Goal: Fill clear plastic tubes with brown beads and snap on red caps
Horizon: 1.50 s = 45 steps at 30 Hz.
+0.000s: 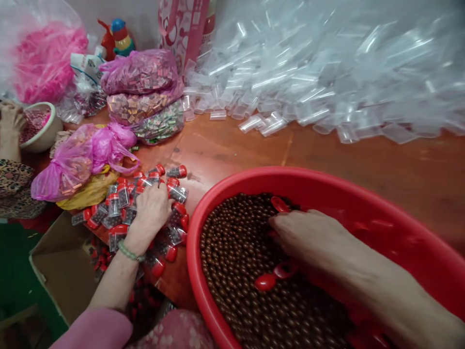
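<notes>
A right hand (308, 237) dips among brown balls (232, 247) inside the red basin (194, 247). Left of the basin, a left hand (152, 206) touches red-capped containers (114, 205). Whether either's fingers are clamped is unclear.

With the dial centred on my view, my widest lane is the bare strip of the surface (221, 145) running from 11 to 3 o'clock. Its far side is blocked by the heap of clear tubes (308, 82), its near side by the raised rim of the red basin (276, 172). At 10 o'clock the stacked pink bags (141, 72) shut off the back. Red-capped containers (114, 206) crowd 8 to 9, leaving me only a narrow gap beside the basin's rim. The left hand (152, 201) fills part of that cluster. Over the dark beads (232, 252) at 6 I could drop in from above; the right hand (305, 232) and its forearm bar the 4 o'clock side.
</notes>
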### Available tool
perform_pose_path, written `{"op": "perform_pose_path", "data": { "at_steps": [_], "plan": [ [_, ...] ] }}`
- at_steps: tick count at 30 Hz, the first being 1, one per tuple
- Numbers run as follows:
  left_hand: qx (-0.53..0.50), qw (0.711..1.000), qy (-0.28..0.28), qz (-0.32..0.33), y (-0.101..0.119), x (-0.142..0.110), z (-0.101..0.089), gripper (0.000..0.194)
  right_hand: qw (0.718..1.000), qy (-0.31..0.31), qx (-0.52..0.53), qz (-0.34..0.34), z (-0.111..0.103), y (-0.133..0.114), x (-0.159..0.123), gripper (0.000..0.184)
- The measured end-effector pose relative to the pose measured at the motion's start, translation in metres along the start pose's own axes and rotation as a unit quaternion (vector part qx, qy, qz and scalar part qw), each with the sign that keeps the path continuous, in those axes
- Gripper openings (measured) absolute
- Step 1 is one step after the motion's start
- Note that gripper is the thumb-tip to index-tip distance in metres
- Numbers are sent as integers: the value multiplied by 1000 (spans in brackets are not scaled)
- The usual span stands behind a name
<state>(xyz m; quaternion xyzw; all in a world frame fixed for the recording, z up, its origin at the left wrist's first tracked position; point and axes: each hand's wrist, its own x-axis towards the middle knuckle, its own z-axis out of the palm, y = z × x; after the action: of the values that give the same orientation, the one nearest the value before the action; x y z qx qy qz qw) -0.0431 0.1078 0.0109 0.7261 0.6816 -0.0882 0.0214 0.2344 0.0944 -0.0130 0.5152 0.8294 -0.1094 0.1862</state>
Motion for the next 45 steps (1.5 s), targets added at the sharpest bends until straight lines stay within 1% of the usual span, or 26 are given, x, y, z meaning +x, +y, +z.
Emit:
{"op": "perform_pose_path", "data": {
  "at_steps": [3, 6, 11, 14, 16, 18, 19, 20, 21, 22, 23, 24, 25, 26, 28, 30, 32, 34, 35, 36, 37, 39, 41, 42, 43, 45],
  "plan": [
    [12, 1000, -4, -6, 7, 6, 8, 26, 1000, -6, 9, 26, -2, 1, -4, 29],
    [24, 1000, -5, 16, 7, 3, 13, 25, 999, -10, 27, 42, -3, 1, -5, 26],
    [30, 998, -11, 55, -8, -6, 12, 28, 997, -4, 64, 47, -4, 3, -5, 19],
    [22, 998, 1, 59, -19, -10, 12, 26, 993, 2, 109, 42, -13, 12, -10, 14],
    [-4, 996, 45, 83, -21, -15, 9, 25, 990, 12, 137, 37, -23, 21, -16, 18],
    [-61, 982, 127, 123, -18, -21, 0, 25, 976, 45, 210, 36, -34, 30, -24, 22],
    [-102, 969, 173, 142, -14, -23, -8, 25, 961, 74, 265, 37, -39, 34, -28, 24],
    [-146, 953, 211, 160, -8, -24, -15, 23, 937, 109, 328, 40, -44, 36, -32, 27],
    [-187, 939, 233, 173, -2, -21, -23, 21, 907, 148, 391, 44, -47, 38, -35, 30],
    [-216, 930, 236, 183, 5, -14, -31, 19, 877, 184, 441, 49, -49, 38, -37, 34],
    [-227, 931, 216, 186, 11, -3, -37, 19, 848, 214, 481, 54, -50, 37, -38, 36],
    [-216, 942, 180, 184, 17, 13, -42, 20, 821, 237, 516, 56, -51, 35, -39, 37],
    [-181, 961, 130, 166, 22, 32, -44, 21, 797, 256, 544, 58, -50, 33, -38, 37],
    [-163, 967, 119, 154, 27, 54, -45, 22, 778, 274, 562, 59, -49, 31, -37, 37],
    [-143, 971, 108, 158, 37, 99, -41, 28, 760, 307, 569, 63, -49, 29, -37, 34],
    [-137, 968, 92, 189, 53, 138, -33, 33, 757, 341, 552, 79, -49, 30, -38, 33],
    [-140, 963, 81, 217, 77, 169, -25, 43, 745, 376, 541, 104, -51, 36, -40, 31],
    [-149, 960, 80, 221, 105, 195, -22, 58, 733, 395, 540, 120, -52, 42, -41, 30],
    [-154, 962, 84, 211, 118, 208, -22, 67, 740, 386, 539, 116, -52, 44, -42, 30],
    [-160, 964, 90, 194, 131, 220, -24, 77, 760, 358, 533, 102, -52, 45, -41, 29],
    [-166, 966, 96, 174, 142, 232, -26, 86, 790, 314, 520, 80, -50, 44, -40, 28],
    [-175, 969, 103, 137, 157, 257, -29, 98, 866, 196, 460, 31, -46, 37, -35, 26],
    [-183, 972, 94, 114, 166, 279, -27, 101, 932, 81, 353, 1, -40, 23, -27, 22],
    [-189, 974, 79, 98, 168, 289, -24, 102, 955, 22, 296, -5, -37, 15, -22, 19],
    [-194, 975, 68, 87, 170, 298, -20, 102, 969, -25, 245, -10, -34, 8, -17, 16],
    [-193, 975, 67, 92, 173, 311, -8, 100, 970, -68, 232, -17, -29, -5, -8, 13]
  ]
}}
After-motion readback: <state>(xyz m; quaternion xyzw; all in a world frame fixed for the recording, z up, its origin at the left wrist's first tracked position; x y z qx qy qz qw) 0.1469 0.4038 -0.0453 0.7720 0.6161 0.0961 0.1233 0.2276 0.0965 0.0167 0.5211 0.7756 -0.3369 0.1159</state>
